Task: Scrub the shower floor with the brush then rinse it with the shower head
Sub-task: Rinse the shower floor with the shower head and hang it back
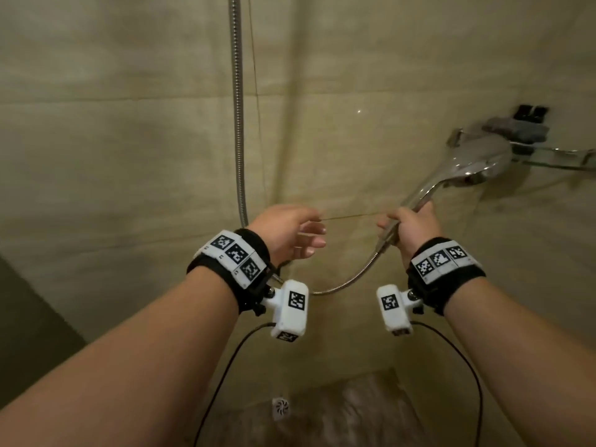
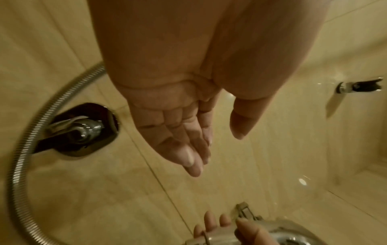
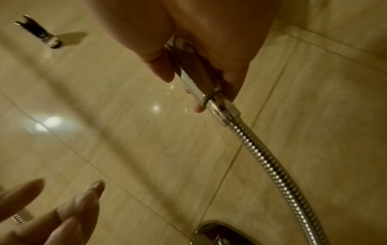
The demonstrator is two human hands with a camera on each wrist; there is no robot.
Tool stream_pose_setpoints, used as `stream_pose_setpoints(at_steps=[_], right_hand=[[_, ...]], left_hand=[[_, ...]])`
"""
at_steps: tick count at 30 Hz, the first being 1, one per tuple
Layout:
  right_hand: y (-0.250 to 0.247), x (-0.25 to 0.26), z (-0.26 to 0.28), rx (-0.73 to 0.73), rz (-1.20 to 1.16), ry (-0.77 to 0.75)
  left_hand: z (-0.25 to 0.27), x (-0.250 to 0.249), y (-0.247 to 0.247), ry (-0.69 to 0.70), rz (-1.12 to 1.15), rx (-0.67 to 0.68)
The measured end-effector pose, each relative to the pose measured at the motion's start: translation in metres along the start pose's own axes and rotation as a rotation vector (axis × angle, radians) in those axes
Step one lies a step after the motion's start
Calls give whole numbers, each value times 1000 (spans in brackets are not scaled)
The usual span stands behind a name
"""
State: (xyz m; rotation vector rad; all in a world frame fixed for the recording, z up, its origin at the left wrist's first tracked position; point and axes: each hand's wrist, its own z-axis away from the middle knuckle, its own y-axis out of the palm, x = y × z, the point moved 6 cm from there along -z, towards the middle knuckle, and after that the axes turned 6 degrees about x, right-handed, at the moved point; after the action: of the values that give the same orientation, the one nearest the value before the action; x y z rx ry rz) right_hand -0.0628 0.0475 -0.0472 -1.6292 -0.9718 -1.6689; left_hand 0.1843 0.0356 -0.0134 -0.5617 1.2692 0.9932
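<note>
**Right hand grips the shower head; left hand loose and empty**

At the left, the metal hose (image 1: pixel 238 124) hangs down the beige tiled wall (image 1: pixel 129 124) and loops under the wrists. The left hand (image 1: pixel 287 232) hovers in front of the wall, fingers (image 2: pixel 188 149) nearly straight and relaxed, thumb set apart, holding and touching nothing. The dark mixer handle (image 2: pixel 80 131) sits on the wall near it. To the right, the right hand (image 1: pixel 411 229) is wrapped round the chrome handle of the shower head (image 1: pixel 471 166), fingers (image 3: pixel 161 69) curled tightly on it. The head points up and right, just beside a glass shelf (image 1: pixel 554 156). Below, the shower floor (image 1: pixel 354 414) shows a small drain (image 1: pixel 281 408).
</note>
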Motion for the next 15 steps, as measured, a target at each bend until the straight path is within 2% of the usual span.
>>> stream_pose_setpoints(at_steps=[5,8,11,15], right_hand=[[9,-61,13,-78,18,147],[10,-92,31,-106,58,216],[6,-118,56,-170,84,282],[0,-144,90,-226,202,332]], left_hand=[[6,52,-49,-140,-65,181],[10,93,-84,-285,-168,267],[7,133,-118,-411,-259,238],[-6,172,-148,-477,-305,51]])
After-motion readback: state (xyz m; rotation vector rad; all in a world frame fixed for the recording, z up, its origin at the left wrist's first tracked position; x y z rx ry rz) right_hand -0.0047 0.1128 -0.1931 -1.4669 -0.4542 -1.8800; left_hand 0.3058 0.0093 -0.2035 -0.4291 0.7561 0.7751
